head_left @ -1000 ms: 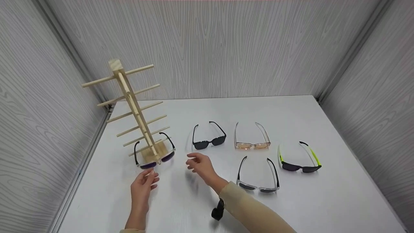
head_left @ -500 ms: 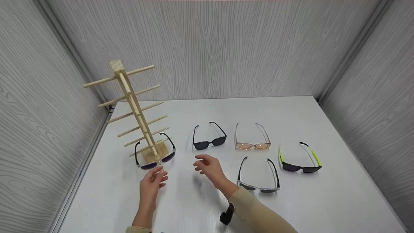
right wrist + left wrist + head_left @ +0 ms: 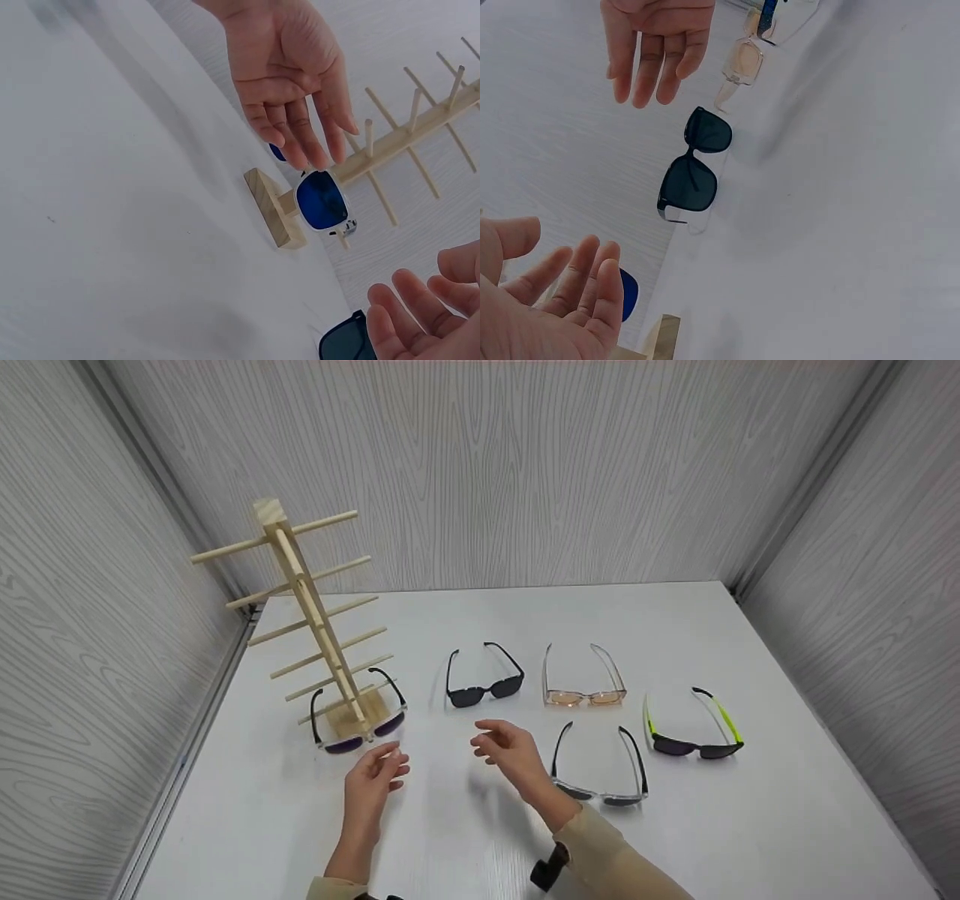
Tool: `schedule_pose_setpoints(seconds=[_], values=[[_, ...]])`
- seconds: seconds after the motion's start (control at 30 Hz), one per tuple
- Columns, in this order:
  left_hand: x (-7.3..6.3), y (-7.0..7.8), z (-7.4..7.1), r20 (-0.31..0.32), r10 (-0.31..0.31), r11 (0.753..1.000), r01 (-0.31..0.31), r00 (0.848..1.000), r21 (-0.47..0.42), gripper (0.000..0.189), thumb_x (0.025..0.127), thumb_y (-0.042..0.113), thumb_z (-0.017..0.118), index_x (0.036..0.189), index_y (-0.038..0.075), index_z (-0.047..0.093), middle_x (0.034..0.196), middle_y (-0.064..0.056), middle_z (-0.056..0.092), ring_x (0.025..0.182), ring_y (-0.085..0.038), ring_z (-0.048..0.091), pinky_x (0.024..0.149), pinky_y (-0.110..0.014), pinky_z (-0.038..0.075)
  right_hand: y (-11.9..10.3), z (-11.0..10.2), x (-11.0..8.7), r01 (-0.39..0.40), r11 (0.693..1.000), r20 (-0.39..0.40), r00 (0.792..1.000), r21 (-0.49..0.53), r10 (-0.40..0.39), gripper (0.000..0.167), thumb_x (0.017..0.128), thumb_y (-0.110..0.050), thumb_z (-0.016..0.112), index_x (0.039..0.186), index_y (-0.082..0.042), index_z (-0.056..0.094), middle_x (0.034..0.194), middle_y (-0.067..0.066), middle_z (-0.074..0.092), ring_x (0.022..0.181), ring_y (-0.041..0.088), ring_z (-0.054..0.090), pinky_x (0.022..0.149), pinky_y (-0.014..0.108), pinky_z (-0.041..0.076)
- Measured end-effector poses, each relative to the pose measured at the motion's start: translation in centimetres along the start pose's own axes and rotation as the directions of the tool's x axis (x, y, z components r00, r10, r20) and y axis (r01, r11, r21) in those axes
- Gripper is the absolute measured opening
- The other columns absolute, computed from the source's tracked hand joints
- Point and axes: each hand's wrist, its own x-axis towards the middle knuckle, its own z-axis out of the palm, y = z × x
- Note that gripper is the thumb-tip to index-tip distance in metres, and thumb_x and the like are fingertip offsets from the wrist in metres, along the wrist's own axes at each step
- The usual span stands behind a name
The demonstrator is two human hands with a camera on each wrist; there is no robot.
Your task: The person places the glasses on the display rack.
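Observation:
White-framed sunglasses with dark blue lenses (image 3: 344, 745) hang on the lowest part of a wooden peg stand (image 3: 315, 615) at the left. Just in front of and to the right of them is my left hand (image 3: 371, 780), fingers loosely bent and holding nothing. Level with it to the right, my right hand (image 3: 514, 754) hovers over the table, also holding nothing. Black sunglasses (image 3: 486, 691) lie beyond the right hand, arms unfolded. Clear-framed sunglasses with dark lenses (image 3: 600, 795) lie beside the right wrist. In the right wrist view, the left hand (image 3: 289, 82) overlaps the sunglasses on the stand.
Pink-tinted glasses (image 3: 585, 698) and black sunglasses with neon yellow arms (image 3: 697, 748) lie farther right on the white table (image 3: 750, 840). Several pegs stick out both sides of the stand above the hung pair. Grey wood-grain panels (image 3: 480, 472) enclose the back and sides.
Both hands have drifted to the right. The left hand has moved away from the lens of the sunglasses on the stand. All the glasses stay where they were.

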Motion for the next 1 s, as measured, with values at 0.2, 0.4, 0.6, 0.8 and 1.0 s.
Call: schedule_pose_setpoints(seconds=[0.2, 0.4, 0.6, 0.8, 1.0], values=[[0.0, 0.4, 1.2, 0.022, 0.001, 1.0, 0.0, 1.0, -0.012, 0.034, 0.094, 0.022, 0.057, 0.121, 0.001, 0.057, 0.102, -0.014, 0.066, 0.09, -0.023, 0.064, 0.073, -0.03, 0.052, -0.1, -1.3, -1.1, 0.029, 1.0, 0.0, 1.0, -0.008, -0.029, 0.028, 0.092, -0.005, 0.056, 0.118, 0.005, 0.057, 0.099, 0.021, 0.065, 0.092, 0.035, 0.062, 0.081, 0.051, 0.049], [0.0, 0.1, 2.1, 0.069, 0.002, 1.0, 0.0, 0.998, -0.022, 0.033, 0.094, 0.02, 0.056, 0.121, 0.0, 0.057, 0.101, -0.014, 0.066, 0.091, -0.026, 0.064, 0.075, -0.035, 0.052, 0.1, -2.8, -1.6, 0.026, 0.999, -0.004, 1.0, 0.023, -0.026, 0.029, 0.093, -0.007, 0.055, 0.119, 0.005, 0.056, 0.102, 0.022, 0.064, 0.094, 0.037, 0.061, 0.081, 0.049, 0.049], [0.0, 0.2, 3.1, 0.093, -0.025, 0.999, 0.028, 0.995, -0.029, 0.033, 0.095, 0.021, 0.056, 0.121, 0.002, 0.057, 0.103, -0.014, 0.066, 0.092, -0.026, 0.063, 0.077, -0.036, 0.052, 1.9, -5.1, -1.0, 0.024, 0.998, -0.046, 0.999, 0.055, -0.021, 0.033, 0.094, -0.012, 0.056, 0.122, 0.003, 0.054, 0.103, 0.019, 0.064, 0.094, 0.033, 0.063, 0.08, 0.043, 0.051], [-0.2, 0.7, 4.2, 0.145, -0.039, 0.999, 0.044, 0.989, -0.028, 0.032, 0.095, 0.019, 0.055, 0.121, 0.0, 0.056, 0.103, -0.016, 0.065, 0.094, -0.028, 0.063, 0.079, -0.038, 0.051, 2.1, -7.4, -1.3, 0.017, 0.998, -0.157, 0.988, 0.069, -0.006, 0.035, 0.092, -0.019, 0.06, 0.121, -0.002, 0.057, 0.102, 0.014, 0.066, 0.091, 0.027, 0.064, 0.078, 0.037, 0.052], [-0.2, 0.5, 5.3, 0.161, -0.028, 0.999, 0.034, 0.987, -0.037, 0.034, 0.095, 0.023, 0.056, 0.121, 0.002, 0.057, 0.103, -0.015, 0.065, 0.093, -0.027, 0.062, 0.079, -0.038, 0.051, 1.8, -9.2, -1.7, 0.035, 0.993, -0.212, 0.977, 0.109, -0.011, 0.031, 0.091, -0.017, 0.062, 0.119, -0.003, 0.059, 0.1, 0.015, 0.066, 0.09, 0.028, 0.064, 0.077, 0.038, 0.053]])
